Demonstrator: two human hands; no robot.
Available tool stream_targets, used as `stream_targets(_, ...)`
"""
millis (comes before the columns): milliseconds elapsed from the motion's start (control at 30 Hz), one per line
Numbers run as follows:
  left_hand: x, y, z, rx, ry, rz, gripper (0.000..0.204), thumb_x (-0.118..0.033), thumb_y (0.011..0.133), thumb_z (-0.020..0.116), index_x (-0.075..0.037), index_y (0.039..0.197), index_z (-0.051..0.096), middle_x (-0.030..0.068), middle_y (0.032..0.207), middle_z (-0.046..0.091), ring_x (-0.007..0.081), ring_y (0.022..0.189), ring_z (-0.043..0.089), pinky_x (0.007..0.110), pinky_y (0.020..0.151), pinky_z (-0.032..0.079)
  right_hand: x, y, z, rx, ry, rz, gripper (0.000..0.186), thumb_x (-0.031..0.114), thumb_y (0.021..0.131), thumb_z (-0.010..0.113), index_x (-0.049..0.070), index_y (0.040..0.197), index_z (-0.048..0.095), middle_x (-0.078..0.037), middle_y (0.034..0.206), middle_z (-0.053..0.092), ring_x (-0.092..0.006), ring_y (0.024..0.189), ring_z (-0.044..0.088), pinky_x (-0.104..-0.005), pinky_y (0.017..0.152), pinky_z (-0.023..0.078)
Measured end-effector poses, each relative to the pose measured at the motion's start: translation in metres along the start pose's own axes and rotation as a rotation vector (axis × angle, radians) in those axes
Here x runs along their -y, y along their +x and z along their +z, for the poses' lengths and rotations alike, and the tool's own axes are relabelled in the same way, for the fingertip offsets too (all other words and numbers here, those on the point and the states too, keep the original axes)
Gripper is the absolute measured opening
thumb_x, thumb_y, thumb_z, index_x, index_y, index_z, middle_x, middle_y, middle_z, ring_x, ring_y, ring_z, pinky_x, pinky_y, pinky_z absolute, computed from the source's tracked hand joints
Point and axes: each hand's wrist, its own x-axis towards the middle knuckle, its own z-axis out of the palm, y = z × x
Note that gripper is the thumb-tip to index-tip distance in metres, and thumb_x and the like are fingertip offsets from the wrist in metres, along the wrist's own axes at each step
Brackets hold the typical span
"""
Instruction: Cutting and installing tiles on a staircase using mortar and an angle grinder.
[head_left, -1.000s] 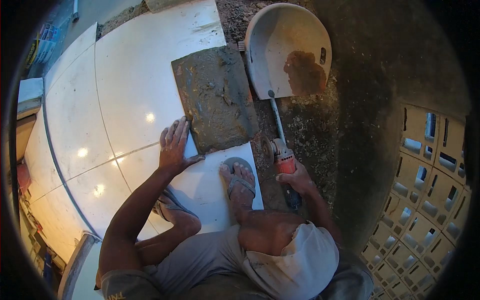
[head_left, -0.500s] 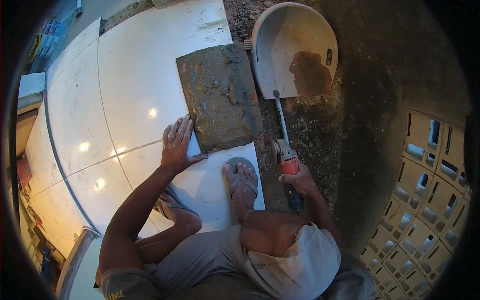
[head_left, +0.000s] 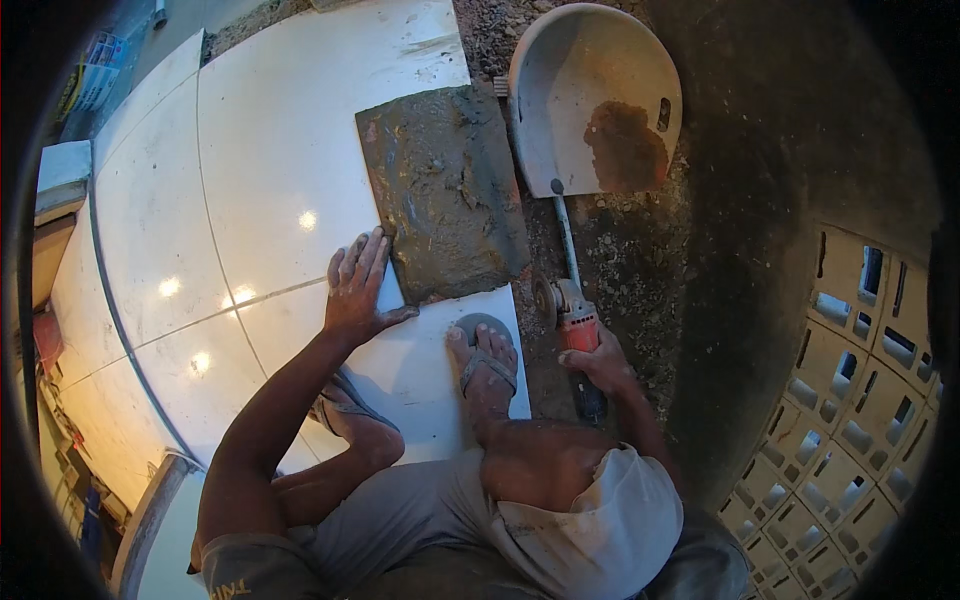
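My left hand (head_left: 356, 292) lies flat on the white floor tiles (head_left: 275, 190), fingers stretched out, its fingertips at the edge of a rectangular patch of wet grey mortar (head_left: 445, 195). In my right hand (head_left: 602, 362) is a red and black angle grinder (head_left: 578, 325), held low over the dirt beside the tile edge. Its disc (head_left: 545, 298) points toward the corner of the front tile, just right of the mortar. Whether the disc touches anything I cannot tell. My sandalled foot (head_left: 487, 365) rests on the front tile between both hands.
A pale scoop-shaped pan (head_left: 565, 90) with a brown wet stain lies beyond the grinder. A thin rod (head_left: 566, 240) runs from its edge toward the grinder. Loose rubble (head_left: 625, 260) borders the tiles. Perforated blocks (head_left: 850, 390) stand at the right.
The view has shifted very slightly. Both hands, the grinder and the foot stay in nearly the same places.
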Motion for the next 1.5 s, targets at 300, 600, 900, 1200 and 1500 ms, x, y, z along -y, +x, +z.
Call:
stream_targets(300, 0.001, -0.001, 0.003, -0.004, -0.009, 0.006, 0.122, -0.062, 0.068, 0.086, -0.003, 0.158, 0.027, 0.0126, 0.168, 0.023, 0.0332, 0.155, 0.02, 0.055, 0.125, 0.013, 0.003, -0.001, 0.0, 0.001, -0.045, 0.029, 0.062, 0.028, 0.069, 0.084, 0.004, 0.121, 0.06, -0.006, 0.101, 0.065, -0.0184, 0.087, 0.062, -0.0355, 0.08, 0.053)
stream_targets(600, 0.0, -0.001, 0.003, 0.003, -0.002, -0.004, 0.122, -0.063, 0.068, 0.085, -0.004, 0.158, 0.027, 0.0128, 0.168, 0.024, 0.0324, 0.155, 0.02, 0.055, 0.125, 0.013, 0.0, 0.0, 0.0, -0.007, -0.064, 0.035, 0.064, 0.028, 0.068, 0.085, 0.004, 0.121, 0.06, -0.006, 0.103, 0.065, -0.0185, 0.089, 0.062, -0.0361, 0.082, 0.053)
stream_targets(900, 0.0, 0.0, 0.003, 0.012, 0.01, -0.009, 0.124, -0.064, 0.067, 0.086, -0.003, 0.158, 0.027, 0.0128, 0.167, 0.025, 0.0322, 0.155, 0.02, 0.054, 0.125, 0.014, 0.003, 0.001, 0.0, 0.011, 0.004, -0.024, 0.065, 0.026, 0.068, 0.088, 0.005, 0.122, 0.061, -0.005, 0.104, 0.065, -0.0166, 0.09, 0.061, -0.0344, 0.083, 0.052)
stream_targets(1200, 0.002, 0.0, 0.006, -0.058, 0.006, 0.031, 0.128, -0.064, 0.063, 0.087, -0.005, 0.158, 0.026, 0.0125, 0.166, 0.026, 0.0321, 0.154, 0.021, 0.054, 0.125, 0.016, 0.009, -0.001, 0.0, -0.001, -0.073, 0.017, 0.063, 0.025, 0.068, 0.087, 0.005, 0.121, 0.061, -0.005, 0.104, 0.065, -0.0162, 0.089, 0.061, -0.0342, 0.082, 0.052)
stream_targets(1500, 0.002, 0.001, 0.005, -0.026, 0.0, 0.006, 0.129, -0.064, 0.062, 0.087, -0.005, 0.158, 0.025, 0.0122, 0.166, 0.026, 0.0321, 0.154, 0.021, 0.054, 0.125, 0.015, 0.016, -0.007, 0.007, 0.002, 0.002, 0.043, 0.06, 0.022, 0.072, 0.084, 0.006, 0.125, 0.06, -0.005, 0.1, 0.063, -0.0165, 0.088, 0.062, -0.0346, 0.079, 0.053)
